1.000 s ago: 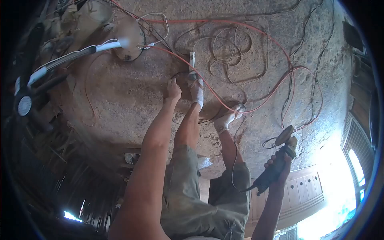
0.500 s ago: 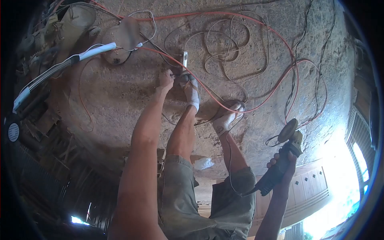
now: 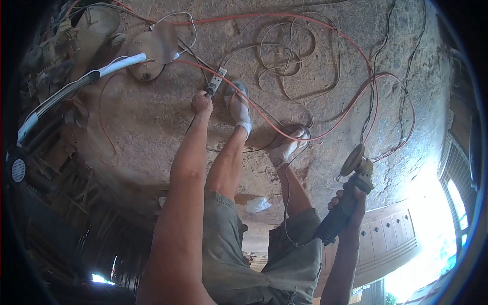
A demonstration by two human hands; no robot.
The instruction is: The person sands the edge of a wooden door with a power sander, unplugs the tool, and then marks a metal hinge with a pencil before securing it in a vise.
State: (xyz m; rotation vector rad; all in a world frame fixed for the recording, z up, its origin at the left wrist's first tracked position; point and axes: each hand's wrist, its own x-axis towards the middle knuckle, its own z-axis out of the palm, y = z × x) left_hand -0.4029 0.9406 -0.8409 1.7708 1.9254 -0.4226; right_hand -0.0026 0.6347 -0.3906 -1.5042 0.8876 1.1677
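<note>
At the near end of a white power strip (image 3: pixel 218 80) on the ground, my left hand (image 3: pixel 202 103) is closed on a dark plug (image 3: pixel 209 92). The plug is right at the strip's sockets. Beside the strip rests my left foot (image 3: pixel 238 104) in a sandal and a white sock. My right hand (image 3: pixel 359 203) grips the dark body of an angle grinder (image 3: pixel 340 213), held off to the right with its round disc (image 3: pixel 353 160) pointing forward. From the grinder's rear end a thin cord (image 3: pixel 287 203) hangs past my right leg.
A red hose (image 3: pixel 284 17) curves across the ground and over my feet. Loops of thin cable (image 3: pixel 290 51) lie ahead. At the left stands a fan-like thing with a white pole (image 3: pixel 124 63). A crumpled plastic bag (image 3: pixel 258 205) and a wooden panel (image 3: pixel 381 234) lie nearer me.
The power strip has swung clear of my left foot and now lies slanted. My left hand has shifted slightly left and forward to its near end. The grinder has moved a little left.
</note>
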